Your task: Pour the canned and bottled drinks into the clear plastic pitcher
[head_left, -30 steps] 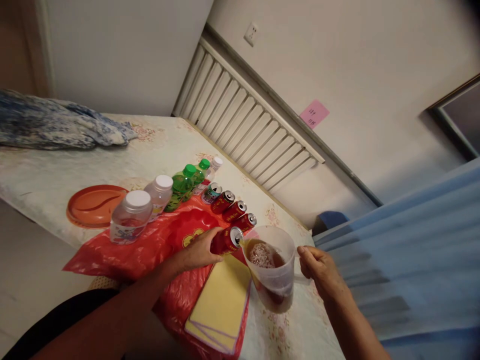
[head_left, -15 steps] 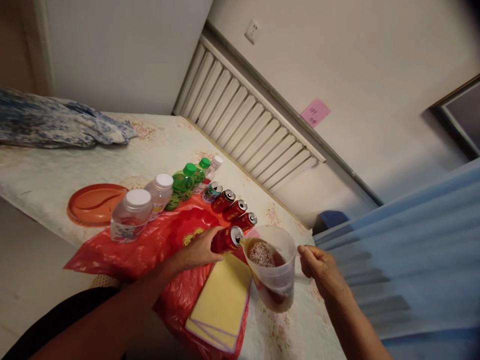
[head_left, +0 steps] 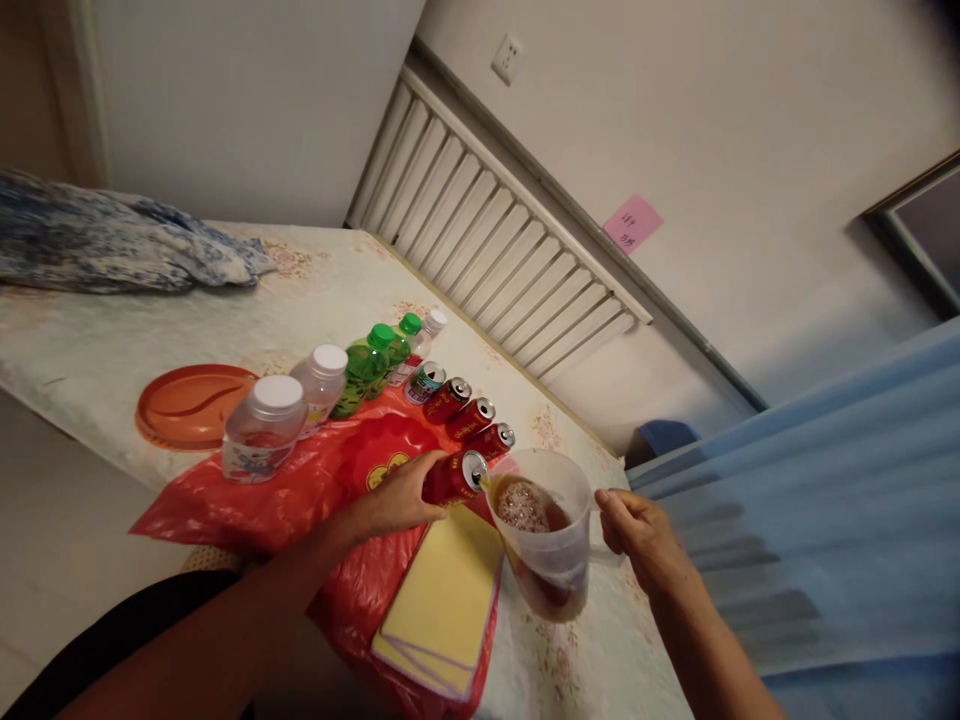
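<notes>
My left hand (head_left: 405, 493) is wrapped round a red drink can (head_left: 454, 479), tilted so its open top faces the jug. A thin yellowish stream runs from the can over the jug's rim. With closed fingers, my right hand (head_left: 634, 528) grips the handle of a clear plastic measuring jug (head_left: 555, 560). Brown liquid with foam fills part of the jug, which leans toward the can. Yellow cloths (head_left: 442, 600) edged in purple lie stacked below the can, on a red plastic bag (head_left: 300, 480). Behind my left hand sits a red scalloped dish (head_left: 390, 440).
Several open cans (head_left: 471, 418) stand in a row beyond the jug. Green-capped bottles (head_left: 367, 368) and clear white-capped jars (head_left: 266, 425) line the left, near an orange plate (head_left: 191, 405). A patterned cloth (head_left: 127, 240) lies far left; a radiator (head_left: 495, 240) borders the table.
Both hands keep nearly the same place, with the can still tipped at the jug and the stream still running. The view has shifted very slightly.
</notes>
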`<state>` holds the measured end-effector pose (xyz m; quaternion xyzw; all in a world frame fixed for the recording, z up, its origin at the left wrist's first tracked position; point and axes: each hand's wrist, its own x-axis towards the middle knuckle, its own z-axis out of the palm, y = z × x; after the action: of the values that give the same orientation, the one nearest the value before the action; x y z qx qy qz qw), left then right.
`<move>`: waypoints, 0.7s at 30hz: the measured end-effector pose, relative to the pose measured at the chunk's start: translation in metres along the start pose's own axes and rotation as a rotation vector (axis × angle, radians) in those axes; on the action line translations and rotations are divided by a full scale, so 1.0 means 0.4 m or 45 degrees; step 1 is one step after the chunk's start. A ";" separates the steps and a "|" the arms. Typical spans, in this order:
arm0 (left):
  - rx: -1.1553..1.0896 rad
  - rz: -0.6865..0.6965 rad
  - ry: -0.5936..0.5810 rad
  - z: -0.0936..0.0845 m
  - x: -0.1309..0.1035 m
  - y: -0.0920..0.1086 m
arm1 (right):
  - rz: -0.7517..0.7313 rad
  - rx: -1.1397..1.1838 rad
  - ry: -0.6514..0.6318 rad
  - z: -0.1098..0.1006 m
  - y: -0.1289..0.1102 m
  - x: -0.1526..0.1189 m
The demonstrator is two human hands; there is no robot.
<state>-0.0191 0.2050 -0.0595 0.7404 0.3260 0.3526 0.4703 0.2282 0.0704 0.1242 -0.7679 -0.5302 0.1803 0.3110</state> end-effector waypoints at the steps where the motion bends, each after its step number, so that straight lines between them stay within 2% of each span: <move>1: 0.007 0.001 -0.001 0.000 0.000 0.000 | 0.001 0.006 -0.003 0.000 0.000 0.000; 15: -0.012 0.052 0.015 -0.004 -0.004 0.004 | -0.003 -0.022 -0.010 -0.001 0.003 0.003; 21: -0.007 0.009 -0.002 0.000 0.000 -0.005 | 0.001 -0.035 -0.010 -0.002 0.006 0.006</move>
<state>-0.0193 0.2056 -0.0612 0.7406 0.3221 0.3547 0.4711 0.2312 0.0718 0.1233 -0.7715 -0.5335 0.1764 0.2983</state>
